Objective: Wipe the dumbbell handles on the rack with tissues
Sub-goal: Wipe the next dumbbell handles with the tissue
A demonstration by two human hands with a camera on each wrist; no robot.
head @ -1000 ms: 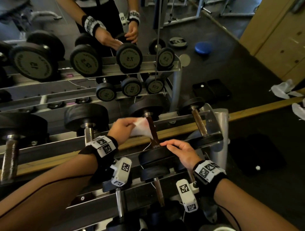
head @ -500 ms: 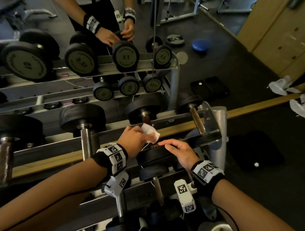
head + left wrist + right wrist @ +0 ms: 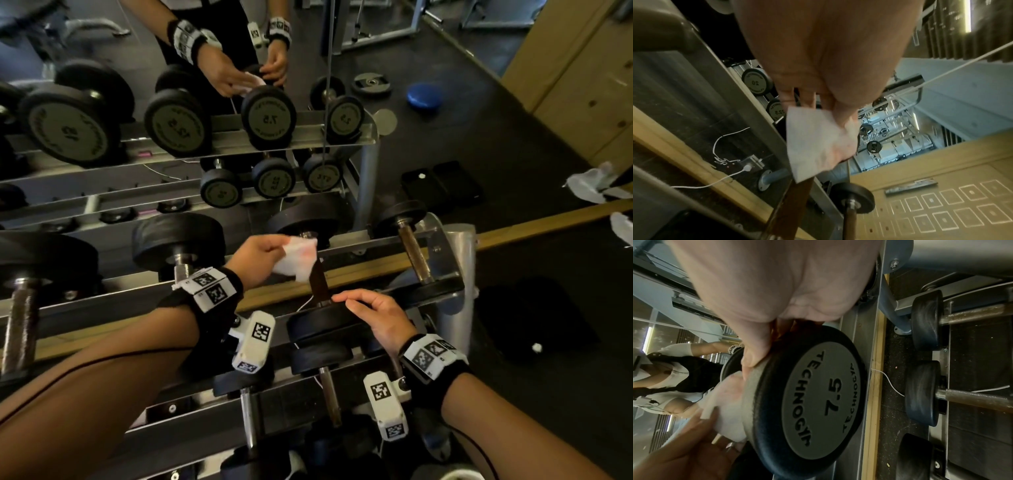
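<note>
At the centre of the head view the left hand (image 3: pixel 255 258) is pinching a folded white tissue (image 3: pixel 297 258) between thumb and curled fingers, holding it against the far end of the brown dumbbell handle (image 3: pixel 318 281) on the rack (image 3: pixel 102 294). The right hand (image 3: pixel 378 317) is resting on the near black head (image 3: pixel 809 415) of that dumbbell, fingers lightly bent over its rim, thumb pressing its edge. The grey end cap is reading "TECHNOGYM" and "7.5"; in the mirror (image 3: pixel 102 44), reflected dumbbells are showing 2.5, 12.5, 20 and 22.5.
</note>
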